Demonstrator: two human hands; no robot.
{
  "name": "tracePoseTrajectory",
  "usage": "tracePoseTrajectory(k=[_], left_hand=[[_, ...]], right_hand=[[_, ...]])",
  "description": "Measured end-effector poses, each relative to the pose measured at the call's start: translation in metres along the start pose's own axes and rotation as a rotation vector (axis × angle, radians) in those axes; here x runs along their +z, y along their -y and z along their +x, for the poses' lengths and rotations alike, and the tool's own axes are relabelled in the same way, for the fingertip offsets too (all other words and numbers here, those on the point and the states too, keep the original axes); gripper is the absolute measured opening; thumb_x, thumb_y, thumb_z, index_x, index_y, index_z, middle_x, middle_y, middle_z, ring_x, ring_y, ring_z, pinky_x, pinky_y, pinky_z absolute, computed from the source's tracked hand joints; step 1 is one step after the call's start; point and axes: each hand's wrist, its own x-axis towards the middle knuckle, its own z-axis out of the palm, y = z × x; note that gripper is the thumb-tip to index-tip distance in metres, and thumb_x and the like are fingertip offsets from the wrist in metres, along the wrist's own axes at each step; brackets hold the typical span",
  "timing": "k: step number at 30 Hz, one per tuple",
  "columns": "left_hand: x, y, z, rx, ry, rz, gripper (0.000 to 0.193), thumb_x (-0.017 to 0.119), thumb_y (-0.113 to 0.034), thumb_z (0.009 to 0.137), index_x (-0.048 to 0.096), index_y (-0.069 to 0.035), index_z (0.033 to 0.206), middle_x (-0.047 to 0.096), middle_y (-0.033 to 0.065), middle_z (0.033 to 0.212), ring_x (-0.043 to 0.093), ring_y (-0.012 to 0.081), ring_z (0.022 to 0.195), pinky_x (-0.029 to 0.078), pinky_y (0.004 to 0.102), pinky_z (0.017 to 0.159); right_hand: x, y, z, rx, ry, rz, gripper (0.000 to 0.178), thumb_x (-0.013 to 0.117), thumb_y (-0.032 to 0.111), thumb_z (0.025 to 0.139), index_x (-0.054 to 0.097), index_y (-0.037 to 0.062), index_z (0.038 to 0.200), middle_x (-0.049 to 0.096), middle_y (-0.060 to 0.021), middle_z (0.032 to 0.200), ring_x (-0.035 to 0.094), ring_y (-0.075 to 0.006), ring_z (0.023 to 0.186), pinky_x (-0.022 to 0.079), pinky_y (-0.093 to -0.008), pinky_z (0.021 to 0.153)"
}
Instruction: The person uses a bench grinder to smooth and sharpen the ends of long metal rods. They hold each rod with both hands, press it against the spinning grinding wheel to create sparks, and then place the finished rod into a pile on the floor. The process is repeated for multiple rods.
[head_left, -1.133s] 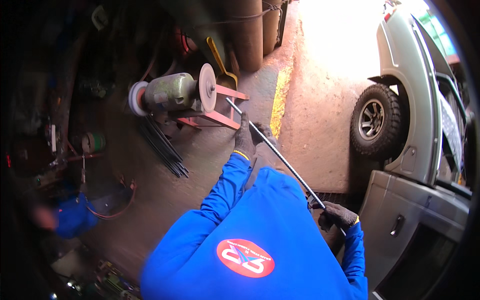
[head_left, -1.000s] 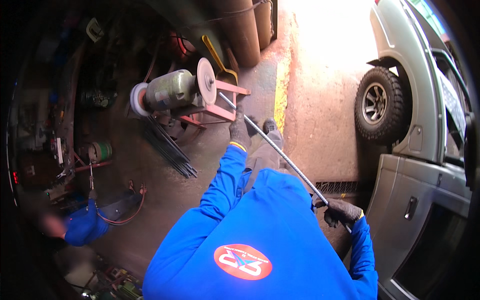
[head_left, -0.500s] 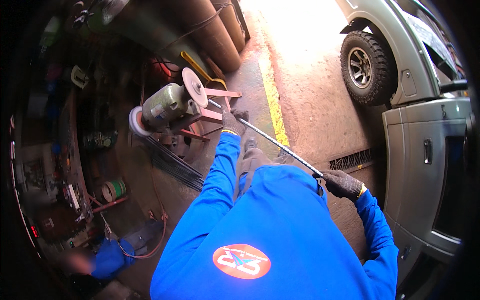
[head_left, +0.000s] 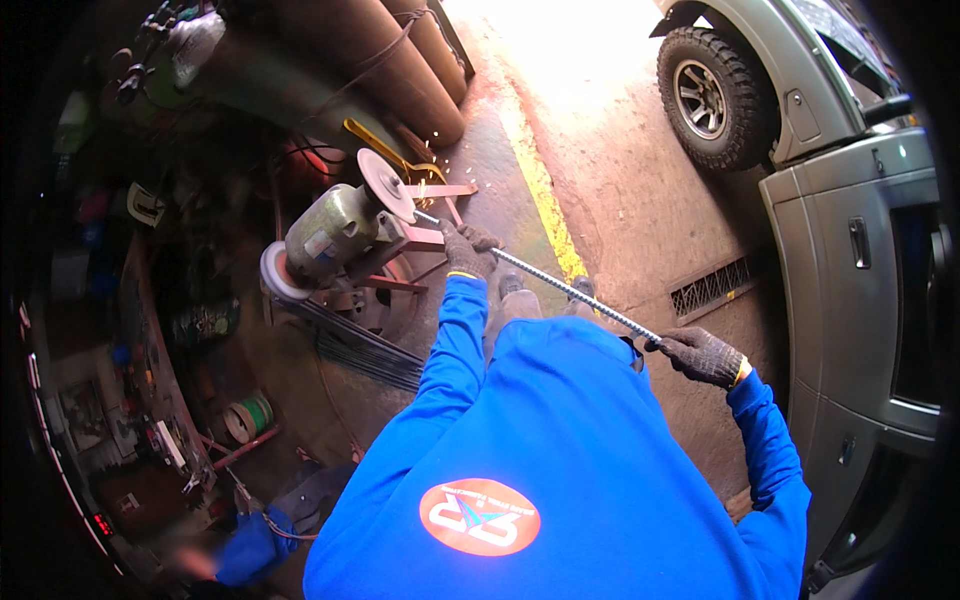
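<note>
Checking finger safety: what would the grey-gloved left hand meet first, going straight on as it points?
Ahead of the left hand, probably the pale, round grinding disc; the pinkish metal stand lies near that line too, and depth is unclear.

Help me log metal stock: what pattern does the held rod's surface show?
Closely spaced ridges repeat along the rod; it shows best in the head view.

There are two gloved hands, one left hand (head_left: 466, 252) and one right hand (head_left: 703, 357), and one ribbed steel rod (head_left: 572, 295). One bench grinder (head_left: 330, 235) carries one thin disc (head_left: 386, 186) and one thicker wheel (head_left: 276, 268). Two brown cylinders (head_left: 410, 95), two boots (head_left: 511, 284), one yellow-handled shovel (head_left: 375, 143), one floor grate (head_left: 712, 290) and one other person (head_left: 245, 550) show. One silver vehicle (head_left: 830, 215) shows one tyre (head_left: 747, 125) and two door handles (head_left: 859, 242). The black bars (head_left: 372, 348) are too bunched to count.
</note>
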Motion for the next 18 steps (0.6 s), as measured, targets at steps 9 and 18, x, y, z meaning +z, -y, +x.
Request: tracePoseTrajectory(k=[9,18], left_hand=[[-0.007,-0.012,0.007,-0.054,0.084,0.028,0.057,0.048,-0.060,0.096,0.035,-0.021,0.057,0.028,-0.0085,0.049,0.026,0.0080,0.038,0.026,0.0241,0.039],[-0.014,-0.014,0.011,-0.103,0.180,-0.070,0.054,0.047,-0.059,0.097,0.035,-0.021,0.061,0.029,-0.0071,0.050,0.028,0.0072,0.037,0.027,0.0228,0.035]], right_hand=[[0.017,0.005,-0.012,-0.344,-0.314,-0.330,0.035,0.059,0.030,0.095,0.066,0.0015,0.115,0.069,-0.0219,0.102,0.067,-0.0364,0.095,0.053,-0.0412,0.080],[0.030,-0.004,-0.016,-0.380,-0.542,-0.633,0.031,0.058,0.036,0.095,0.067,0.0144,0.115,0.068,-0.0199,0.086,0.066,-0.0398,0.079,0.052,-0.0487,0.067]])
